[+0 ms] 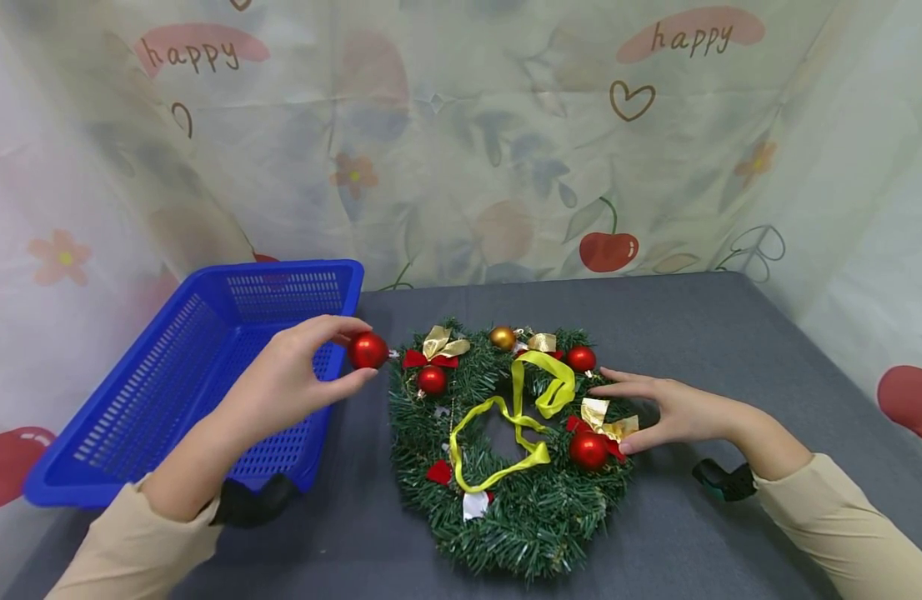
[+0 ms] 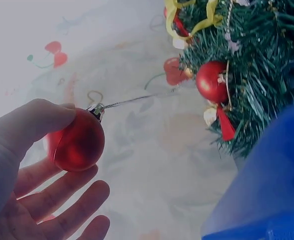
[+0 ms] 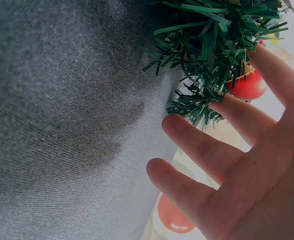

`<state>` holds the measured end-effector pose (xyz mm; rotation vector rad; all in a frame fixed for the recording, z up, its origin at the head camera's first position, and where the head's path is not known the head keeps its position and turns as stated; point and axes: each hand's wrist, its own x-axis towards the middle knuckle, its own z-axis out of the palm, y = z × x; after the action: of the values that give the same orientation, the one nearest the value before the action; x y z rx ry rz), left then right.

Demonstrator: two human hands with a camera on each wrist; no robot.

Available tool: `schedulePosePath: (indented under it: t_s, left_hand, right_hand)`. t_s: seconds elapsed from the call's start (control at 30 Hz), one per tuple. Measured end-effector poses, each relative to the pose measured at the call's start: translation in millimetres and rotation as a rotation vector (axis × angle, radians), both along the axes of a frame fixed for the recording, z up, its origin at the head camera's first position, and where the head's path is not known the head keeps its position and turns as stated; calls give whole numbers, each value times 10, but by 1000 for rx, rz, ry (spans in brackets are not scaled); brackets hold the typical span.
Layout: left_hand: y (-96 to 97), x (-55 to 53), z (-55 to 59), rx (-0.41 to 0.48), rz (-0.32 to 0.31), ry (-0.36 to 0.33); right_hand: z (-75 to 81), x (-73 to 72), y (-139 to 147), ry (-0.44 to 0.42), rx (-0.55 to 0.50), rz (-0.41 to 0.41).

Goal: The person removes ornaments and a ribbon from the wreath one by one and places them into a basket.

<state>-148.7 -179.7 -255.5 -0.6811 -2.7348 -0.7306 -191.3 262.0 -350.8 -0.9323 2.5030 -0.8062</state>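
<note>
My left hand (image 1: 299,367) pinches a red Christmas ball (image 1: 368,350) between thumb and fingers, raised between the basket and the wreath. In the left wrist view, a silvery thread (image 2: 142,98) stretches from the ball's metal cap toward the wreath. The green wreath (image 1: 506,525) lies on the grey table, decked with red balls, a gold ball (image 1: 502,337), red and gold bows and a yellow ribbon (image 1: 534,454). At its right edge rests my right hand (image 1: 674,408), fingers spread and fairly straight, fingertips at the needles near a red ball (image 1: 588,450) and a gold bow.
A blue plastic basket (image 1: 198,292) with slotted walls stands on the left, partly behind my left arm. Grey tabletop (image 1: 701,333) extends to the right and behind the wreath. A printed curtain (image 1: 446,150) hangs along the back and sides.
</note>
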Motion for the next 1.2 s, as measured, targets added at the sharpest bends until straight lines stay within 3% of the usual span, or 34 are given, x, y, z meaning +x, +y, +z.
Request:
schedulePosePath:
  t_s: [0.37,1.2]
  left_hand:
    - [-147,-96,54,37,32,0]
    - [-518,-255,93,94,168,-47]
  right_hand:
    - [6,-3,-2,3,8,-6]
    - [6,14,-10,5,3,-8]
